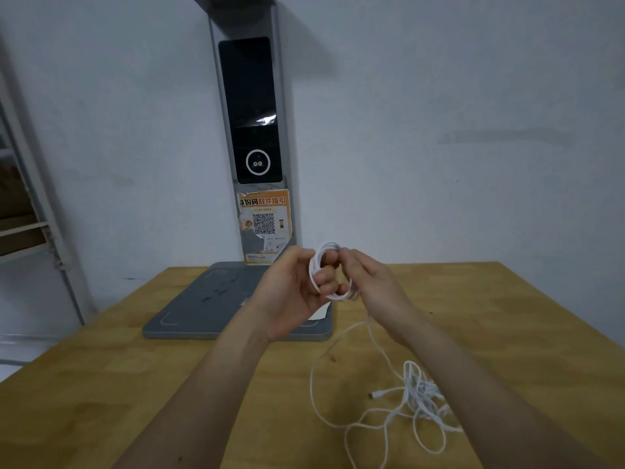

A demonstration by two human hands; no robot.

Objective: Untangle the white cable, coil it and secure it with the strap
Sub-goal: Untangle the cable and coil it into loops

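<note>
Cable: the white cable (341, 374) is partly wound into a small coil (329, 270) that I hold up in front of me, above the far part of the table; the rest hangs down from the coil and runs to the tabletop.
Left hand: my left hand (297, 289) has its fingers curled through the coil, the loops wrapped around them, palm turned toward me.
Right hand: my right hand (367, 280) pinches the coil from the right side, fingertips touching the loops right beside my left fingers.
Loose part: a tangled heap (422, 397) of the same cable lies on the table near my right forearm, well below the hands, with one plug end (376, 395) sticking out to the left of it.
Table: a yellowish wooden table (101, 384).
Behind the hands: a grey pad (209, 302) lies on the table, and a grey stand with a dark screen (250, 110) rises against the wall.
</note>
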